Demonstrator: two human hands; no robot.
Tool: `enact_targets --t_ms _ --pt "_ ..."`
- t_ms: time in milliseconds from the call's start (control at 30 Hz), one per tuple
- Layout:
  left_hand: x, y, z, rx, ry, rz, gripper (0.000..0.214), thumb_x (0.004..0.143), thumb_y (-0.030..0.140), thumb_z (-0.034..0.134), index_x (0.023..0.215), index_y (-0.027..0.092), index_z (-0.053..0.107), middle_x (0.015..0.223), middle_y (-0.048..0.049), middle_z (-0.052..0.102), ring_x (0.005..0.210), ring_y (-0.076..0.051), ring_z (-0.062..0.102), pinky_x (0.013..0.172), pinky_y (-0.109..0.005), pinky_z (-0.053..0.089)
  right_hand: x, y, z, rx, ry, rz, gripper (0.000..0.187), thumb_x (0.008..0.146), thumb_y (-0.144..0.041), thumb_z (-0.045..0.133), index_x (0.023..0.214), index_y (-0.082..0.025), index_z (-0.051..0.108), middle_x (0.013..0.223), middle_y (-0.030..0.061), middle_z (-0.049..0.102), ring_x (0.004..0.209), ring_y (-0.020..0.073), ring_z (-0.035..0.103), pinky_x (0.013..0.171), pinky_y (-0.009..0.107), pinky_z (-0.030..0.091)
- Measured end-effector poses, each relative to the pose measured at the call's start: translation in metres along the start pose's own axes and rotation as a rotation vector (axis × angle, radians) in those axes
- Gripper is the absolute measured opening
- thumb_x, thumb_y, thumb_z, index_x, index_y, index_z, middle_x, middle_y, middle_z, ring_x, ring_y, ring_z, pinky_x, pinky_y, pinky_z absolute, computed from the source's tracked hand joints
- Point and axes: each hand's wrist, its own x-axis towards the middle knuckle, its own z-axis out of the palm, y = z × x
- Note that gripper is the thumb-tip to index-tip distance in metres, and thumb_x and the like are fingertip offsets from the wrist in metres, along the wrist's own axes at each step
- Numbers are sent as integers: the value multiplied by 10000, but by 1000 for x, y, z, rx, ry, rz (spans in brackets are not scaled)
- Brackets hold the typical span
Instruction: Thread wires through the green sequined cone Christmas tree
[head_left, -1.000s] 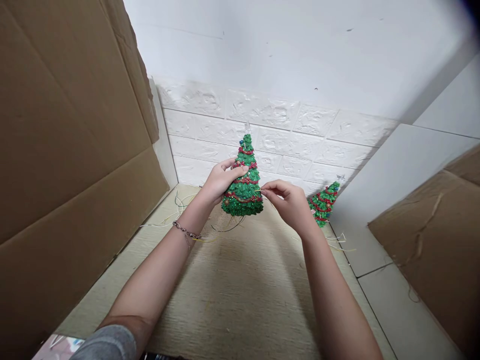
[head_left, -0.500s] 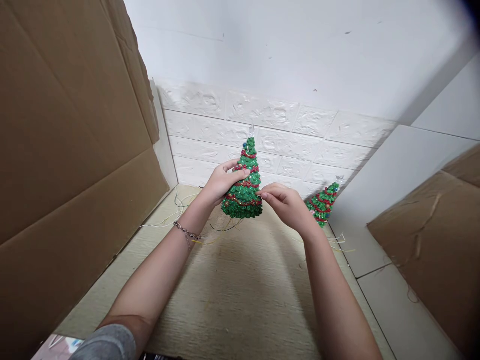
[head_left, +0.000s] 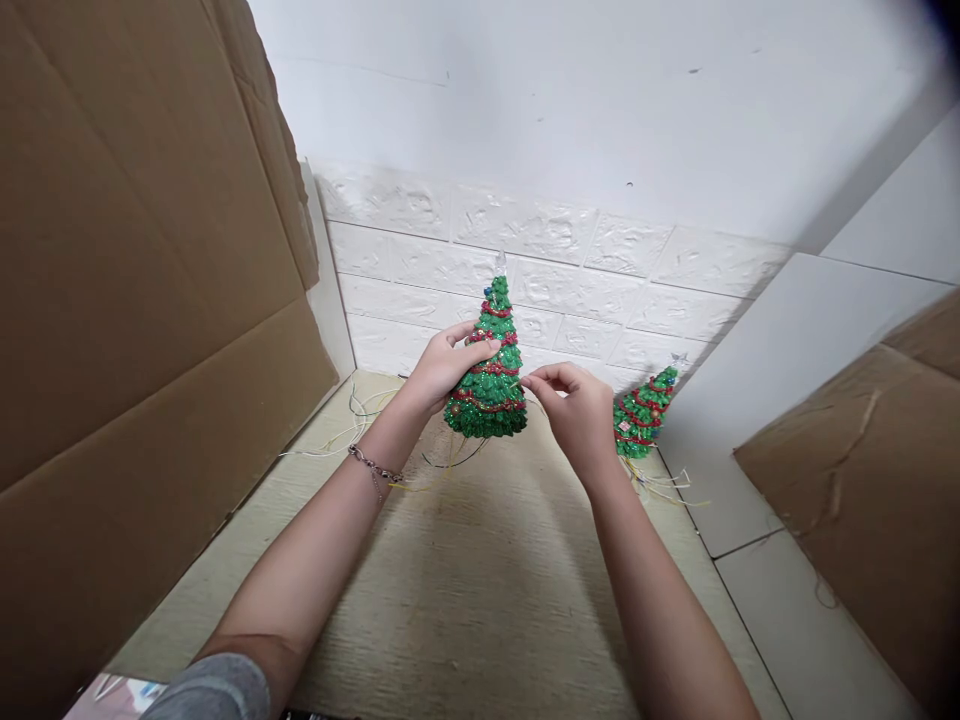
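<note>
A small green Christmas tree figure [head_left: 491,395] with red garlands, glitter and a clear tip stands upright in front of me. My left hand [head_left: 448,368] is wrapped round its left side, thumb across the front. At the tree's right edge, my right hand [head_left: 574,405] is closed in a pinch of thumb and index finger; whatever is between the fingertips is too small to make out. Thin black and yellow wires [head_left: 454,460] trail out below the tree's base.
A second Christmas tree figure [head_left: 643,412] with a clear star stands at the right, wires [head_left: 664,482] at its foot. More white wires [head_left: 358,415] lie at the table's left back. Cardboard [head_left: 150,250] walls the left side; another cardboard piece [head_left: 862,470] is at right. White brick-patterned wall [head_left: 420,250] behind.
My right hand has shifted slightly left and its fingertips have come a little away from the tree's edge, uncovering more of the second tree. My left hand keeps its hold.
</note>
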Motion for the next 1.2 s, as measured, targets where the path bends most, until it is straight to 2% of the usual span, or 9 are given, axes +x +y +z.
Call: enact_targets --t_ms 100,200,400,500,667,767,900,1067,1200 --pt "-1 0 0 17 -37 1 435 601 275 760 990 117 648 866 -78 682 693 -151 627 670 -286 498 -3 -3 4 -83 70 -239 130 801 -223 618 674 -200 626 712 4 660 676 122 583 667 267 435" --pt "-2 1 0 31 -76 3 405 606 278 756 964 117 653 856 -73 681 676 -137 616 658 -272 492 -3 -4 4 -76 36 -316 127 823 -225 599 699 -212 625 738 5 666 717 132 601 686 279 448" --pt "0 5 -3 -16 -23 6 352 589 292 756 873 113 650 779 -55 666 637 -134 609 600 -260 492 4 4 -10 48 -186 -169 100 792 -218 620 699 -210 656 735 0 675 705 129 604 688 286 469" --pt "-1 5 -3 -9 -22 1 349 586 289 756 866 111 648 775 -56 663 624 -128 604 588 -254 487 5 6 -10 70 -160 -132 92 787 -213 620 708 -204 665 742 6 682 698 129 607 684 281 477" --pt "-3 3 -1 29 -90 9 383 607 295 749 928 111 649 808 -68 665 658 -143 612 619 -276 493 2 2 -1 88 -72 -169 94 792 -224 610 719 -207 667 766 20 693 724 143 619 692 285 485" --pt "-1 3 -1 2 -55 2 374 587 287 757 901 114 648 798 -60 665 649 -137 608 618 -273 493 2 2 0 117 -139 -165 113 801 -225 589 727 -212 673 783 24 700 757 152 630 713 292 489" --pt "0 4 -4 -17 -10 -25 357 567 282 763 857 112 644 736 -44 654 594 -120 585 581 -260 479 4 4 -4 137 -233 -84 134 807 -251 576 751 -218 692 791 21 705 757 154 635 712 295 490" --pt "0 4 -3 -8 0 -17 422 572 299 768 927 109 642 803 -65 665 641 -140 601 613 -281 492 3 4 -4 72 -135 -64 127 783 -271 611 716 -209 699 758 25 709 717 155 635 696 292 486" --pt "0 2 -1 85 53 94 512 578 298 777 1034 120 627 975 -92 659 769 -160 615 702 -295 503 1 1 -2 -53 -26 -107 166 807 -278 588 688 -204 677 722 21 698 647 143 612 645 278 470"
